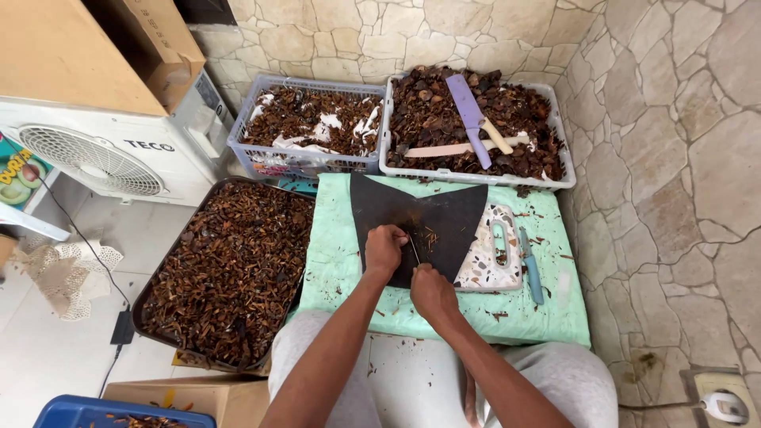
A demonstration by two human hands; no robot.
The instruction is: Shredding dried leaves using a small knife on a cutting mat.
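Observation:
My left hand (384, 248) and my right hand (432, 292) meet over a black sheet (444, 214) spread on a mint green cloth (337, 254). Between them they pinch a thin brown sliver (414, 250); my left hand holds its far end, my right hand works at its near end. Whether my right hand also grips a small blade is hidden by the fingers. Small brown scraps lie scattered on the black sheet around both hands.
A dark tray (230, 273) of brown dried pieces lies at the left. Two plastic baskets (305, 127) (476, 119) of similar pieces stand behind, the right one holding a purple cleaver (468, 115). A speckled cutting board (498, 250) and blue-handled knife (531, 265) lie at the right.

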